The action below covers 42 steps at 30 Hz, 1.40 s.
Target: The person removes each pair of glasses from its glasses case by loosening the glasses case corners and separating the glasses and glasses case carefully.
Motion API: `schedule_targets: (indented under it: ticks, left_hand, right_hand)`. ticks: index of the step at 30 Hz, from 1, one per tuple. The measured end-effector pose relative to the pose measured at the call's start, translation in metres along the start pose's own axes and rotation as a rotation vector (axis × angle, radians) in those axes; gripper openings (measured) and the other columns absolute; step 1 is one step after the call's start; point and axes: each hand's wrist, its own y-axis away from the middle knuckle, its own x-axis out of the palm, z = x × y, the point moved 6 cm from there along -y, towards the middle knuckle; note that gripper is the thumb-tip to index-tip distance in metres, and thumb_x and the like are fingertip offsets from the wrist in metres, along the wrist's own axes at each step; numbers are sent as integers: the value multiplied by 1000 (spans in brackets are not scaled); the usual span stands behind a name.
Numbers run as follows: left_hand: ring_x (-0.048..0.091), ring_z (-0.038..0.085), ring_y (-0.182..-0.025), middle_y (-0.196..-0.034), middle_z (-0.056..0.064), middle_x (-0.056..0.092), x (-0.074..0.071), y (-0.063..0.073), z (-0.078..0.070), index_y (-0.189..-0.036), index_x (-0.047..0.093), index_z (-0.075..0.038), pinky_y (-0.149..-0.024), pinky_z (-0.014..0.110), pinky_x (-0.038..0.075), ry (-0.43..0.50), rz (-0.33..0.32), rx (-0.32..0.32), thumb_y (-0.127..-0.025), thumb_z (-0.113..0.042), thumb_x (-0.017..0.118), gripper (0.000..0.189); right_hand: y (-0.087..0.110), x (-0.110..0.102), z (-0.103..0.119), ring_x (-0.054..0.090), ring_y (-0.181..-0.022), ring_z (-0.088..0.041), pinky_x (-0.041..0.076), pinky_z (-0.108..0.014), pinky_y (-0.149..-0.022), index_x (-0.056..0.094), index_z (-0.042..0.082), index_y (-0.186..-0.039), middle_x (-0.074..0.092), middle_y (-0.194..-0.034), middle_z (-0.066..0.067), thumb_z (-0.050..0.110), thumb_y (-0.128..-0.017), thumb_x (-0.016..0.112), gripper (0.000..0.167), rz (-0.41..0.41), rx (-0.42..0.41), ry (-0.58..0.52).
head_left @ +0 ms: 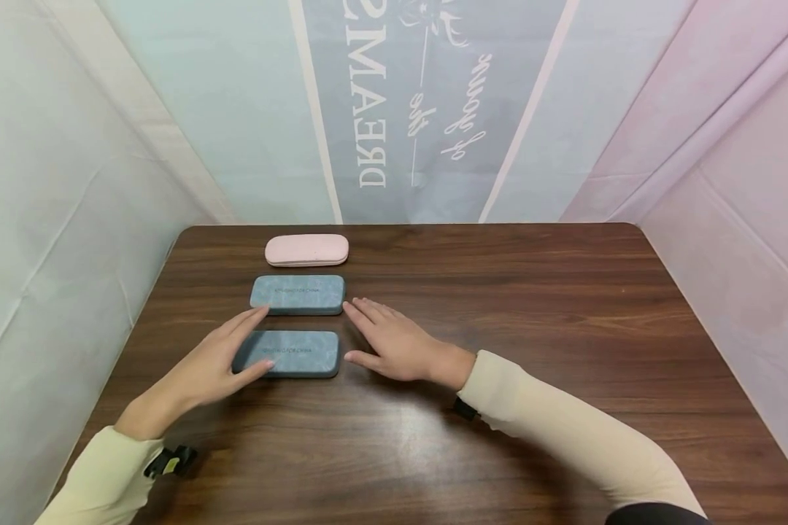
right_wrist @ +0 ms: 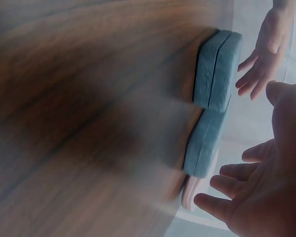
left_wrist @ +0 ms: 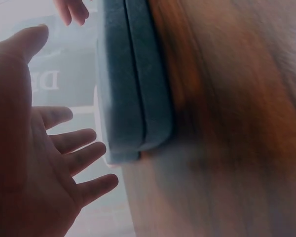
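- Near blue case (head_left: 305, 357): the landmark; flat on the dark wood table (head_left: 565, 328), lid closed, faint lettering on top.
- L hand (head_left: 213, 364): hangs over near blue case's L end. Fingers released, spread & almost straight, thumb well away from them; grasps nil. Left wrist view shows a gap btw fingers & case.
- Seen from above, L thumb overlaps near blue case's top; other fingertips reach past its far edge, to the L front corner of far blue case (head_left: 300, 292).
- R hand (head_left: 394, 339): just beyond near blue case's R end, above table. Fingers released too, fanned & slightly bent, thumb apart; grasps nil. Right wrist view shows them clear of the cases.
- Far blue case: just behind near blue case, narrow strip of table btw them; also closed.
- Pink case (head_left: 306, 249): behind both, approx in line w/ near blue case; closed.
- Pale sleeves (head_left: 558, 419): L one to near blue case's front L, R one to its front R.
- Lettered backdrop (head_left: 446, 109): well behind near blue case.
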Motion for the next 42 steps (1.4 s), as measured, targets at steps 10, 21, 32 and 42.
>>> schedule_targets:
  ticks: [10,21,32,42]
  left_hand:
    - [36,49,-140,-155,29,36,11,8,12,-158,30,-1,-106,66,34,29,3,-51,-87,-42,81,96]
    - [37,50,-138,-154,29,34,19,10,20,-157,32,0,-103,65,38,109,-2,-18,-79,-16,89,98]
    - [40,48,-136,-152,27,38,24,10,23,-153,37,2,-101,63,39,95,-31,7,-78,-8,88,91]
    - [44,46,-134,-147,25,43,25,10,23,-151,40,5,-101,60,40,68,-45,2,-77,-6,88,89]
  right_hand:
    - [-8,17,13,23,-153,-28,26,-43,-120,16,8,-163,22,-166,-16,52,-104,50,81,42,5,-63]
    - [-19,31,22,22,-153,-26,26,-39,-120,14,5,-163,22,-166,-17,50,-102,57,87,45,-11,-194]
    - [-26,41,28,29,-150,-24,31,-36,-118,13,8,-164,26,-164,-12,45,-99,64,90,33,-1,-169]
    - [-26,45,29,37,-145,-24,37,-34,-114,22,4,-161,33,-160,-13,36,-103,61,77,-1,-3,-84]
